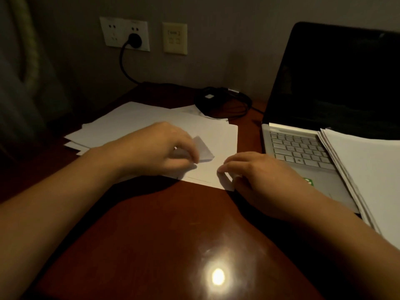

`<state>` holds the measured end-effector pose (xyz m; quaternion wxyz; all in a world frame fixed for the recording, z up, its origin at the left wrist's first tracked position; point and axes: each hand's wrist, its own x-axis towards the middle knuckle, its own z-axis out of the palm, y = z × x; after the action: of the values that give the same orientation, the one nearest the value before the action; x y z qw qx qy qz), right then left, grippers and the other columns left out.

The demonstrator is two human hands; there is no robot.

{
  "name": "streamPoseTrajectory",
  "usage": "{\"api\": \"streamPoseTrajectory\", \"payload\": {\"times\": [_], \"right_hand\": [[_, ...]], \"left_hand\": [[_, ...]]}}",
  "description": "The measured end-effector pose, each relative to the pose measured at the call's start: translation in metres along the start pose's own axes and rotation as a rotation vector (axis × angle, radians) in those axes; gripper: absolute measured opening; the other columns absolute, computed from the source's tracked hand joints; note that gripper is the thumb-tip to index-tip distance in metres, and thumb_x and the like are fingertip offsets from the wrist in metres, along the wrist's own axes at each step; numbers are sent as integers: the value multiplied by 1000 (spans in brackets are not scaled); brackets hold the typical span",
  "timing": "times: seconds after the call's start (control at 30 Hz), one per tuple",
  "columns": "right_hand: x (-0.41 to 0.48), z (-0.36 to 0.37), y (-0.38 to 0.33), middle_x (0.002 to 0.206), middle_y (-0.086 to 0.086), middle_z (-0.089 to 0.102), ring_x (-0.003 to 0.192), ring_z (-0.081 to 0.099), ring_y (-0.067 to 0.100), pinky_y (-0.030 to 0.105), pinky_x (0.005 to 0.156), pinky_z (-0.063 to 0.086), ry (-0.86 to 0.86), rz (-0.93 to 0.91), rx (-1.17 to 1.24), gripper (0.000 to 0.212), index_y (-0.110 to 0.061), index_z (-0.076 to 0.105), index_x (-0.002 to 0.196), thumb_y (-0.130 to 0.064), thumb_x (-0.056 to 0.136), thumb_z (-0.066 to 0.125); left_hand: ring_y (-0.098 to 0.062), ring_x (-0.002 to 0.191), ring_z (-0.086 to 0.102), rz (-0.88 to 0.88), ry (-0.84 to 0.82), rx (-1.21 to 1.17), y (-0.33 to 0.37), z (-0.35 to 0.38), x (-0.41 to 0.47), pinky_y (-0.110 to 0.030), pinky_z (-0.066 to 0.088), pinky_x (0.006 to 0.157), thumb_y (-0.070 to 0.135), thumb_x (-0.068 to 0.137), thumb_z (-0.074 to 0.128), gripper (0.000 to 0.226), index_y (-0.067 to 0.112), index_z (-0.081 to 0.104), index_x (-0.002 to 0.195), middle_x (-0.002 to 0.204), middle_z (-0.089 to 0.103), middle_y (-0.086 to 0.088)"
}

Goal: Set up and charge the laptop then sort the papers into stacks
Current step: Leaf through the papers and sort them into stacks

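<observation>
Left of the open silver laptop [303, 152], smooth white sheets [129, 120] fan across the glossy reddish wood desk [173, 213]. The left hand [160, 148] pinches the top sheet [218, 137] by a folded triangular flap. The right hand [255, 176] pinches that sheet's near corner. A squared paper stack [368, 169] covers the laptop's right side.

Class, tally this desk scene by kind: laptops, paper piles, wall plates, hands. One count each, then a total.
Laptops: 1, the open laptop
Paper piles: 2, the spread pile and the stack on the laptop
Wall plates: 2, the white socket plate and the beige plate
Hands: 2, left hand and right hand
Total: 7
</observation>
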<state>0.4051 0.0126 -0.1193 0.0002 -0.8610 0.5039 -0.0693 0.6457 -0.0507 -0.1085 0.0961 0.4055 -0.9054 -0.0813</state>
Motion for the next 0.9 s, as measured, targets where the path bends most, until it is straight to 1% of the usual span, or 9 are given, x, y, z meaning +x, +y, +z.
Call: {"api": "streamPoseTrajectory", "payload": {"times": [0.1,0.2,0.37,0.43,0.47,0.57,0.67,0.8,0.9], "right_hand": [[1,-1,0,139,-12,52,127,43,11,32,100,43,-41,4,-56,37,-38,57,128,-19,99,43],[2,0,0,150,-11,39,138,31,15,35,107,36,-92,40,-78,45,-44,43,141,-23,101,41],[1,5,-1,155,-9,32,141,24,15,36,112,30,-97,78,-61,60,-45,11,153,-27,102,36],[-1,1,-1,152,-10,38,139,28,14,36,111,32,-65,86,-29,58,-44,18,153,-25,102,39],[-2,-1,0,148,-11,44,136,32,13,35,109,34,-38,70,-25,51,-42,32,148,-24,101,40],[-1,-5,2,125,-17,61,124,45,9,33,102,39,9,-5,-28,33,-36,68,110,-20,97,42],[-2,-7,0,111,-18,65,112,54,7,31,94,45,-27,7,-13,31,-36,68,95,-18,94,43],[-4,-9,-7,106,-7,61,97,56,16,32,79,50,-47,102,4,20,-29,54,116,-24,100,43],[-6,-12,-12,95,-4,57,88,49,17,34,75,48,-82,118,12,9,-26,45,110,-29,102,40]], "left_hand": [[4,93,51,-33,-83,-9,-1,1,3,-19,42,75,64,78,70,37,46,70,110,97,51,34],[2,100,48,-40,-91,25,-1,2,4,-18,41,78,69,73,71,51,45,69,118,108,52,31],[4,86,57,-29,-36,-74,1,1,2,-17,43,70,48,89,67,20,49,66,109,95,61,29],[1,78,58,-14,-21,-33,0,1,2,-17,42,64,43,94,60,12,42,71,99,81,62,24],[0,74,57,-14,-10,-3,0,2,3,-18,40,62,40,96,59,15,38,73,101,78,60,22],[1,73,53,-21,24,46,-1,3,4,-17,37,62,33,96,63,15,32,76,105,80,59,21],[3,73,53,-10,60,55,-3,4,4,-12,37,64,32,93,68,16,29,77,106,87,65,15],[0,80,54,-43,139,-14,4,6,3,-13,41,66,32,90,71,23,38,58,107,97,51,17],[-8,92,58,-14,80,0,5,6,3,-21,50,69,36,89,73,28,45,48,97,108,57,12]]}}
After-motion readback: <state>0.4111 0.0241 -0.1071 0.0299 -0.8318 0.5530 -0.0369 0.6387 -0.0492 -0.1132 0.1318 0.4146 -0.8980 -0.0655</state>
